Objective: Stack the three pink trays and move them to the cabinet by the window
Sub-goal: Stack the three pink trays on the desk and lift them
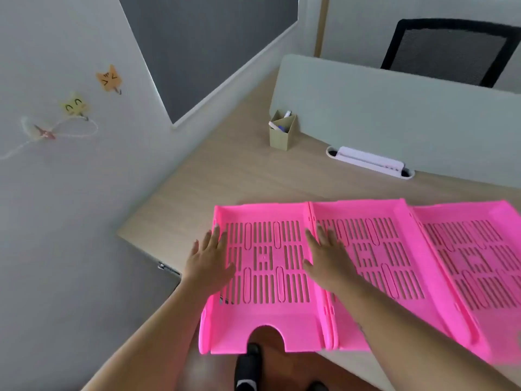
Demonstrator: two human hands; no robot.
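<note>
Three pink slotted trays lie side by side on the wooden desk (225,176): the left tray (267,320), the middle tray (377,221) and the right tray (479,249). The left tray's front end with a round notch overhangs the desk's near edge. My left hand (210,258) hovers flat over the left tray's left wall, fingers apart, holding nothing. My right hand (327,258) lies flat with spread fingers over the wall between the left and middle trays. My right forearm crosses the middle tray.
A beige pen holder (282,134) stands at the back of the desk beside a pale divider panel (394,114). A white cable slot with a device (369,162) lies along the divider. A black chair (448,49) stands behind it. The wall is at left.
</note>
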